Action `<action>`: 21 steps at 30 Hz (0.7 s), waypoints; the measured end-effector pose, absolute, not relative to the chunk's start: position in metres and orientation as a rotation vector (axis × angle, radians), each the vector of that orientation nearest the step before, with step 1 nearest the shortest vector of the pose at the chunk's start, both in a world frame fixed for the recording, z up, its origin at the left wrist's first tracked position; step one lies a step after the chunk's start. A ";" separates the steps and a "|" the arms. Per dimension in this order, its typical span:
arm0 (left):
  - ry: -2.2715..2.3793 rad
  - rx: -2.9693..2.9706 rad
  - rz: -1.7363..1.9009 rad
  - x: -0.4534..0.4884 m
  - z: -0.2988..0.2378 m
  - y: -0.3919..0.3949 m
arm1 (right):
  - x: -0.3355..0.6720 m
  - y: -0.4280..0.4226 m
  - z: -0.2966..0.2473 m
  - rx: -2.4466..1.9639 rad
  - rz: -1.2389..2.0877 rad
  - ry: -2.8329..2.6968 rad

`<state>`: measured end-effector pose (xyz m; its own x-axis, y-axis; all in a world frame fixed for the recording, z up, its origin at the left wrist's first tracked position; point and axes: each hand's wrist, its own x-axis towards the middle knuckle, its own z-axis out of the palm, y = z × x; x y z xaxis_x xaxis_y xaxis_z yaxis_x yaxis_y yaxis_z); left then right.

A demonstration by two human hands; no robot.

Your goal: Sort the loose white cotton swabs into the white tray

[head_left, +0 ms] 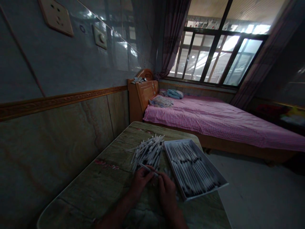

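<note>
Both my hands are over the table, close together and pinching one slim white pen-like stick (144, 166). My left hand (140, 178) grips it with thumb and fingertips near the middle. My right hand (167, 186) closes on its lower right end, which the fingers partly hide. Just beyond the hands lies a loose pile of similar white sticks (148, 152), some with dark parts. To the right, a shallow white box (206, 163) holds many such sticks laid side by side in rows, with dark ends. The dim light hides finer detail.
The stone-patterned table (95, 181) has rounded corners and stands beside a tiled wall (78, 133). Beyond it is a bed (202, 114) with a pink checked cover and a wooden headboard (143, 92). A window (214, 57) with curtains is at the back.
</note>
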<state>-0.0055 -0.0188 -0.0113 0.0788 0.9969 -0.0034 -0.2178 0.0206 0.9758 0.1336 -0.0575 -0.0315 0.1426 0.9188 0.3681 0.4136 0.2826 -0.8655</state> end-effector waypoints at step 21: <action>1.058 1.509 0.972 0.004 -0.021 -0.024 | 0.234 -0.069 0.037 -1.398 0.475 -0.576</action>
<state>0.0044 -0.0244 -0.0215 0.2911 0.9547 0.0612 0.1422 -0.1064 0.9841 0.2335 -0.0691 0.0370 0.7748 0.6250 0.0954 0.0255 0.1198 -0.9925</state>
